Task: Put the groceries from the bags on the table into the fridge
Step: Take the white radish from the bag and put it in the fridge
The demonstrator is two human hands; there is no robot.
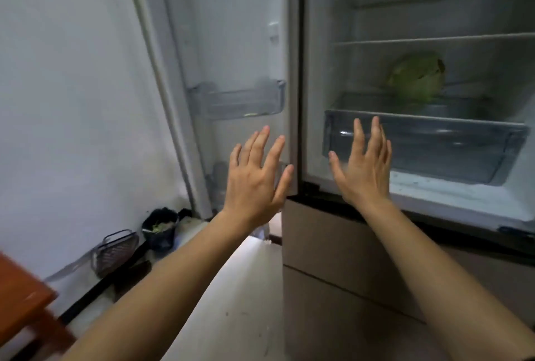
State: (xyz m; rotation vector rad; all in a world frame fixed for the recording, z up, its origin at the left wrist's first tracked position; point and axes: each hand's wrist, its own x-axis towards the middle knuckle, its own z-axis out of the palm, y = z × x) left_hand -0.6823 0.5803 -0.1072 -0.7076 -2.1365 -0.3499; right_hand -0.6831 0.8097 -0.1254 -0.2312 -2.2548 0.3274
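Observation:
The fridge [434,198] stands open in front of me, its left door [231,42] swung wide. A green cabbage [417,77] rests on the lowest shelf, above a clear drawer [451,146] that is pulled partway out. My left hand [257,178] is raised with fingers spread in front of the door's lower edge, holding nothing. My right hand [364,164] is also spread and empty, held up before the drawer's left end. No bags or table groceries are in view.
A clear door bin [240,100] sits on the open door. On the floor by the white wall are a black pot with greens [160,227] and a dark wire basket [115,250]. An orange-brown table corner [23,300] juts in at lower left.

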